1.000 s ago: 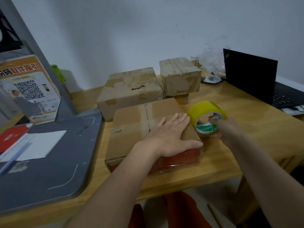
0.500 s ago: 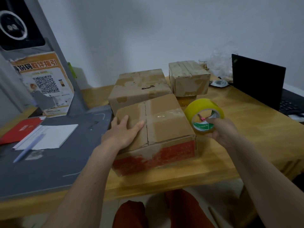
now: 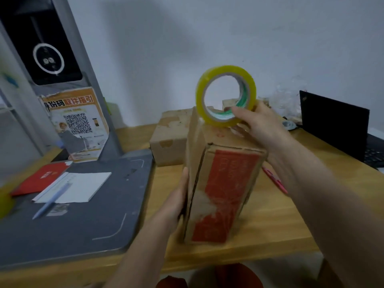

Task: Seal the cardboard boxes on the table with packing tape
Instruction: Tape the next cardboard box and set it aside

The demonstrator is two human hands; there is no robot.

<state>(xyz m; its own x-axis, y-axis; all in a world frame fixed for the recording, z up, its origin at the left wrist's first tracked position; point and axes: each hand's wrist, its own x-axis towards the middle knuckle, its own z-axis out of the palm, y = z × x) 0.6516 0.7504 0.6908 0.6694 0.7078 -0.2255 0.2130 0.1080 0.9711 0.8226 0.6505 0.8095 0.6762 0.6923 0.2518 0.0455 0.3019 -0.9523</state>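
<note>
Now left hand (image 3: 176, 201) grips the red-printed cardboard box (image 3: 222, 190) by its left face, standing it on end near the wooden table (image 3: 276, 221) front edge, likely to reach a seam; right hand (image 3: 257, 121) pinches the yellow tape roll (image 3: 225, 96) against the box's top end. Other boxes (image 3: 168, 138) sit close behind; free room to the right

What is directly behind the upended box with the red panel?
Behind the upended box sits another cardboard box on the table; only its left part shows. The right hand and tape roll hide anything farther right.
</note>
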